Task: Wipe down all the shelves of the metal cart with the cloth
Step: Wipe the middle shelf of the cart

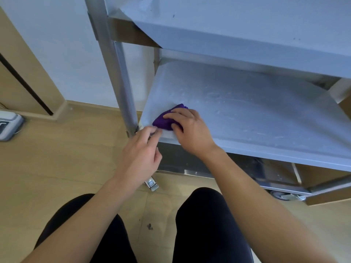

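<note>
Purple cloth (167, 118) | right hand (187, 128) fingers gripping it | left hand (141, 154) loosely curled, empty

Cloth (165, 120) on middle shelf's (247, 111) front-left corner

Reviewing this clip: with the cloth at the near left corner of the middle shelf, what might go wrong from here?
1. The right hand presses the purple cloth at the middle shelf's front edge; a stroke outward may slip it off.
2. Streaks remain farther right, easily missed.
3. The left hand sits by the cart leg joint and might get pinched.
</note>
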The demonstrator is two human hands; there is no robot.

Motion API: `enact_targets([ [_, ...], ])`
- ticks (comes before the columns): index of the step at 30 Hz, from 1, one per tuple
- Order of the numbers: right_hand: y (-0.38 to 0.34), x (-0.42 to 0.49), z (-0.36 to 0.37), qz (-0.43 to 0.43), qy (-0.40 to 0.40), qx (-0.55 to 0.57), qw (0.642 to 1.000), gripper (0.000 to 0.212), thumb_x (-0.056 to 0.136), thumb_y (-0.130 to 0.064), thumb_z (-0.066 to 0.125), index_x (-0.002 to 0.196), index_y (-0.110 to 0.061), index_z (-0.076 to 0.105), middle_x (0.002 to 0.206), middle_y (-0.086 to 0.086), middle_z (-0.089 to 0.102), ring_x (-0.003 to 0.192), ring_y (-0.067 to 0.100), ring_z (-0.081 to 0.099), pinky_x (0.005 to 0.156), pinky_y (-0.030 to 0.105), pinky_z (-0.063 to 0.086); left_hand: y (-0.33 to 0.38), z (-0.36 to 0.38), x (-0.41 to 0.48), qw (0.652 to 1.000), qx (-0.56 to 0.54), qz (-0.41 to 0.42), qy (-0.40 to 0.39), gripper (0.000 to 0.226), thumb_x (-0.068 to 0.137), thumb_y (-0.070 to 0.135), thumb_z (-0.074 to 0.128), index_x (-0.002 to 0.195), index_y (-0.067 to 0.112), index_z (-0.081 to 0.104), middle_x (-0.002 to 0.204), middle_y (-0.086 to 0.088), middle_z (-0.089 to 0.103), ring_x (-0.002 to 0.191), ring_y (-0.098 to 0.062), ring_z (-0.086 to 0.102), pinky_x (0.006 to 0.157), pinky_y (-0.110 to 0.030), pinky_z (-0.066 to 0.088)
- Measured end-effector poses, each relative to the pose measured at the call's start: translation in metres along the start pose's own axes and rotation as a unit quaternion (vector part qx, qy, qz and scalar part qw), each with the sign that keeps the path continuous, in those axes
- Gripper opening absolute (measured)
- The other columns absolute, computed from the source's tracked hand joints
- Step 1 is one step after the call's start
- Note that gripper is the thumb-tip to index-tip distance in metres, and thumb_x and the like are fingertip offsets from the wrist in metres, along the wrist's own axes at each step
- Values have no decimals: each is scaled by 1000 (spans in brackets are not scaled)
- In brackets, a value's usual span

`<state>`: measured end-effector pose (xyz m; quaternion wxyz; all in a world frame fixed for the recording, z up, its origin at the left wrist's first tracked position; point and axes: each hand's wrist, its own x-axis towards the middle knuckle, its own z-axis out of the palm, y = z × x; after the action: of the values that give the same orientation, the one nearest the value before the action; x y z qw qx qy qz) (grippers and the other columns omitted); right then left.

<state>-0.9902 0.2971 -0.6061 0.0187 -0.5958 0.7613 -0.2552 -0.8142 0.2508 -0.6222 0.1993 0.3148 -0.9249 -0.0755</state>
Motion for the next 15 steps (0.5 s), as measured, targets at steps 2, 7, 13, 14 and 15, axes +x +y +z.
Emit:
enact_targets([
  [2, 6, 9, -1, 20, -5, 7, 1000, 36, 96, -18, 50, 128, -29, 61, 136, -7, 56, 127, 25, 45, 103, 45, 43, -1, 1, -1, 1000, 6, 9, -1, 53, 76, 7, 62, 129, 9, 56, 128, -2, 54, 109, -21, 58, 74, -32, 52],
  [7, 7, 24, -2, 39, -11, 20, 999, 37, 96, -12, 49, 127, -27, 62, 136, -6, 56, 130, 24, 42, 107, 39, 40, 4, -2, 0, 1000, 25, 15, -12, 52, 78, 6, 61, 130, 6, 56, 128, -4, 54, 114, -22, 57, 75, -34, 55],
  [13, 6, 18, 2, -47, -23, 50, 997, 34, 92, -11, 52, 120, -24, 66, 127, -7, 61, 122, 23, 49, 105, 37, 41, 14, -3, 0, 998, 56, -8, -8, 50, 80, 8, 60, 129, 6, 56, 126, -4, 56, 111, -21, 58, 76, -33, 53],
  [14, 6, 22, 2, -48, -32, 53, 997, 34, 93, -11, 52, 121, -25, 65, 127, -7, 61, 122, 23, 48, 105, 38, 40, 17, -3, 0, 998, 64, -12, -11, 50, 80, 8, 59, 129, 5, 56, 125, -4, 56, 111, -22, 57, 76, -33, 54],
  [15, 7, 27, 3, -48, -43, 54, 996, 34, 93, -12, 51, 122, -25, 65, 128, -6, 60, 123, 24, 48, 106, 38, 40, 19, -4, 1, 997, 71, -14, -15, 50, 80, 8, 59, 130, 5, 56, 124, -5, 56, 111, -22, 57, 76, -34, 54],
])
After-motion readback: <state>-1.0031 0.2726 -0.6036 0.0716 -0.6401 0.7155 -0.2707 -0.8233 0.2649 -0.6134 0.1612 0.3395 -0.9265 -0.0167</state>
